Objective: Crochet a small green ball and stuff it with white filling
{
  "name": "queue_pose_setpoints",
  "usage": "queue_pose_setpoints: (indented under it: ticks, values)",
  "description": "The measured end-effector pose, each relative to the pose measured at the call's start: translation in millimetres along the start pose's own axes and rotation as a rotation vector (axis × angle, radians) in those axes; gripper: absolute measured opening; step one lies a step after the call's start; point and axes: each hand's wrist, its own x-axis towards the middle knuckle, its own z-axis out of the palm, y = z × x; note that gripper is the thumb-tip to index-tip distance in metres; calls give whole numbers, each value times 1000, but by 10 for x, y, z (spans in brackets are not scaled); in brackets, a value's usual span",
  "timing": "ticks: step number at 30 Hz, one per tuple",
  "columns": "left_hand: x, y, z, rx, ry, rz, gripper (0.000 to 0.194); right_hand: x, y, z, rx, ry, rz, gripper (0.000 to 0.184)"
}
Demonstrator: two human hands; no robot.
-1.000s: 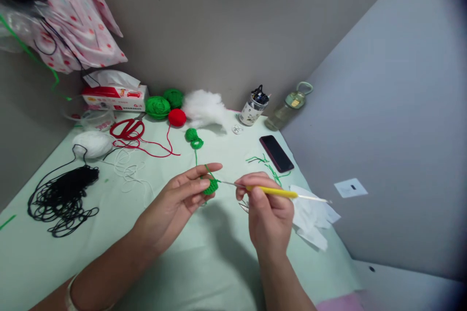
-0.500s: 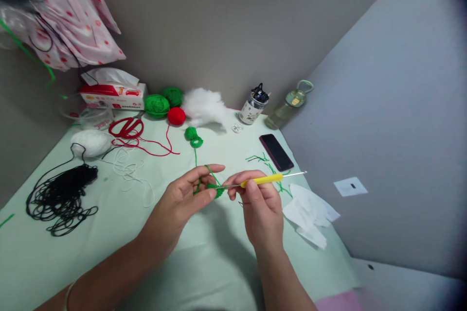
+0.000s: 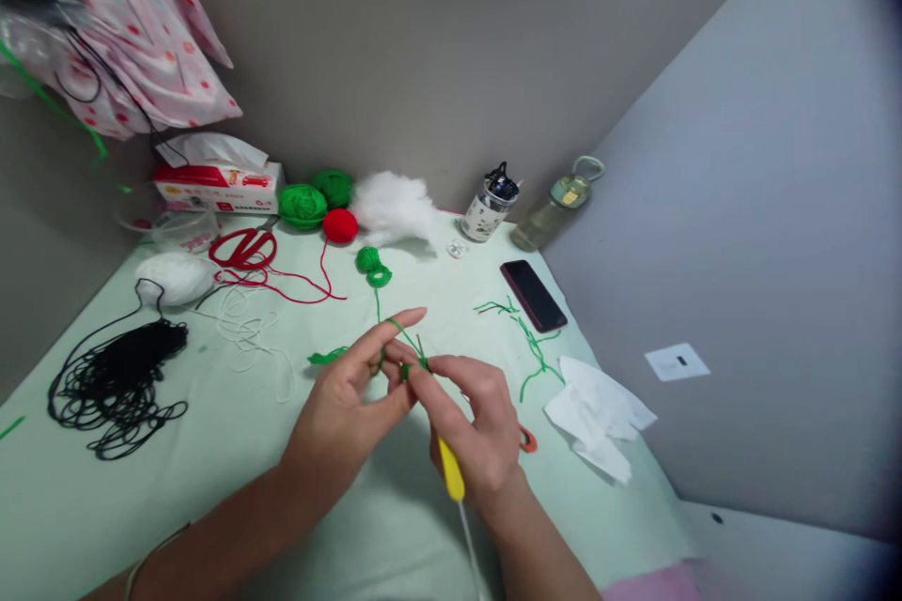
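My left hand (image 3: 359,394) pinches a small green crochet piece (image 3: 407,370), mostly hidden by fingers. Over its raised index finger runs green yarn (image 3: 379,302), leading back to a small green yarn ball (image 3: 368,259). My right hand (image 3: 475,423) is closed around a crochet hook with a yellow handle (image 3: 452,470). The handle points down toward me, and the hook's metal tip rises at the green piece, where both hands' fingertips meet. A bit of green crochet or yarn (image 3: 328,356) lies just left of my left hand.
Black yarn (image 3: 133,376), white yarn (image 3: 176,278) and red scissors (image 3: 243,249) lie left. Behind are a tissue box (image 3: 218,187), green balls (image 3: 303,206), a red ball (image 3: 341,225) and white stuffing (image 3: 395,209). Right are a phone (image 3: 534,295), a bottle (image 3: 556,207) and crumpled tissue (image 3: 598,418).
My right hand has turned the hook from lying sideways to pointing down toward me, and its fingertips have come to the green piece. An orange-red object now shows beside the right hand.
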Motion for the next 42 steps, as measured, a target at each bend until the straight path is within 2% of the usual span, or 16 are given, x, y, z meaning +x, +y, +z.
queue_pose_setpoints:
  ticks: [2, 4, 6, 8, 11, 14, 16, 18, 20, 22, 24, 26, 29, 32, 37, 42]
  values:
    - [31, -2, -18, -242, -120, -195, 52, -3, 10, -4, 42, 11, 54, 44]
    - [69, 6, -42, -405, -190, -309, 48, 25, 16, -23, 238, 96, 197, 40]
    - [93, 21, -62, -456, -188, -308, 42, 72, 22, -38, 486, 201, 373, 30]
    - [93, 33, -68, -438, -171, -259, 42, 116, 28, -38, 669, 240, 484, 24]
    - [57, 27, -52, -358, -190, -200, 42, 137, 30, -13, 711, 160, 488, 21]
    - [15, -4, -26, -256, -154, -133, 40, 100, 14, 10, 552, 126, 415, 28]
    - [2, -23, -17, -228, -107, -100, 44, 67, 1, 13, 387, 99, 299, 34]
    - [6, -29, -17, -260, -91, -128, 46, 44, -3, 6, 224, 56, 151, 37]
    - [26, -17, -28, -343, -118, -221, 44, 43, 7, -10, 188, 53, 100, 39]
    - [52, 12, -45, -436, -158, -314, 39, 66, 30, -32, 322, 121, 225, 35]
    - [71, 42, -60, -489, -172, -337, 34, 100, 55, -47, 551, 224, 426, 28]
    - [74, 57, -66, -462, -154, -295, 33, 128, 70, -41, 798, 291, 581, 22]
    - [50, 33, -60, -324, -157, -197, 33, 135, 67, 2, 1005, 221, 667, 17]
    - [19, -18, -62, -166, -178, -115, 33, 120, 62, 36, 977, 163, 719, 15]
    - [-1, -53, -94, 10, -119, -43, 32, 148, 98, 24, 1141, 227, 863, 17]
    - [-4, -33, -96, 98, -82, 3, 32, 154, 89, -1, 1073, 197, 804, 20]
